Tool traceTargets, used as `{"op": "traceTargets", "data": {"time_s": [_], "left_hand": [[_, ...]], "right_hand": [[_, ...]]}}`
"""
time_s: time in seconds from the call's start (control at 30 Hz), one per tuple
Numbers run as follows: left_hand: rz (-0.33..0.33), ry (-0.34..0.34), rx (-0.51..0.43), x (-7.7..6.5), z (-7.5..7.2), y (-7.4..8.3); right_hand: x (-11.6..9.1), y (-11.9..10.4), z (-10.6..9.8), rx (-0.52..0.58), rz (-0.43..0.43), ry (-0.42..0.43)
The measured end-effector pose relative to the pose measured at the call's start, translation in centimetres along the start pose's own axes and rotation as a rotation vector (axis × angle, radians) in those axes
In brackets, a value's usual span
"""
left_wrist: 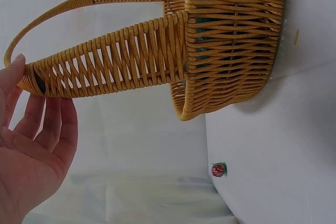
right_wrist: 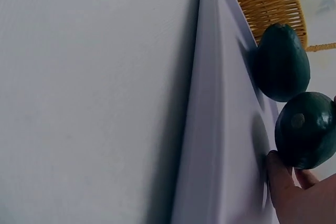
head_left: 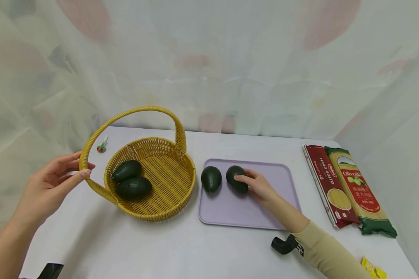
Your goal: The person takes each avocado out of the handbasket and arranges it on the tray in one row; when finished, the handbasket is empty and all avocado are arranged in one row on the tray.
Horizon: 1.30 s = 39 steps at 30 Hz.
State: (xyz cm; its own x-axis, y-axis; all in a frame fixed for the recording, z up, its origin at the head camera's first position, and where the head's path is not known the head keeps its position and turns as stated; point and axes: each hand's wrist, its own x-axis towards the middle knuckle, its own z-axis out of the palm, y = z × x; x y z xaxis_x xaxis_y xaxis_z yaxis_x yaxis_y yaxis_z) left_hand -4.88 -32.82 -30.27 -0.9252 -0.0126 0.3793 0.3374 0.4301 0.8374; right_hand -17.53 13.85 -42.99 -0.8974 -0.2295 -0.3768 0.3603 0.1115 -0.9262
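Observation:
A yellow wicker basket (head_left: pixel 171 197) with a tall arched handle (head_left: pixel 144 109) stands on the left half of the table. Two dark green avocados, a rear one (head_left: pixel 127 171) and a front one (head_left: pixel 134 188), lie inside it on the left. My left hand (head_left: pixel 57 174) pinches the handle's left side between thumb and fingers, also plain in the left wrist view. On the lilac tray (head_left: pixel 265 217), my right hand (head_left: pixel 260 186) grips an avocado (head_left: pixel 236 179) from its right side. Another avocado (head_left: pixel 211 179) rests on the tray just left of it, near the basket.
Two pasta packs, one red (head_left: pixel 329 186) and one green and gold (head_left: pixel 361 190), lie at the right. A small red and green item (head_left: pixel 101 146) sits behind the basket's left side. A yellow wrapper (head_left: pixel 373 268) is at the front right. Curtains hang behind the table.

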Motion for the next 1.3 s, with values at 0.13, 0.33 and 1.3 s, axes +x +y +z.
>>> {"op": "traceTargets", "data": {"time_s": [0.13, 0.33, 1.3], "left_hand": [[0.005, 0.001, 0.027, -0.05, 0.06, 0.03], [0.0, 0.007, 0.041, -0.06, 0.04, -0.05], [0.005, 0.009, 0.064, -0.07, 0.09, 0.02]], "right_hand": [[-0.08, -0.13, 0.18, -0.068, -0.023, 0.021], [0.22, -0.08, 0.32, -0.108, -0.029, 0.038], [0.73, 0.1, 0.25, -0.145, -0.007, -0.005]]}}
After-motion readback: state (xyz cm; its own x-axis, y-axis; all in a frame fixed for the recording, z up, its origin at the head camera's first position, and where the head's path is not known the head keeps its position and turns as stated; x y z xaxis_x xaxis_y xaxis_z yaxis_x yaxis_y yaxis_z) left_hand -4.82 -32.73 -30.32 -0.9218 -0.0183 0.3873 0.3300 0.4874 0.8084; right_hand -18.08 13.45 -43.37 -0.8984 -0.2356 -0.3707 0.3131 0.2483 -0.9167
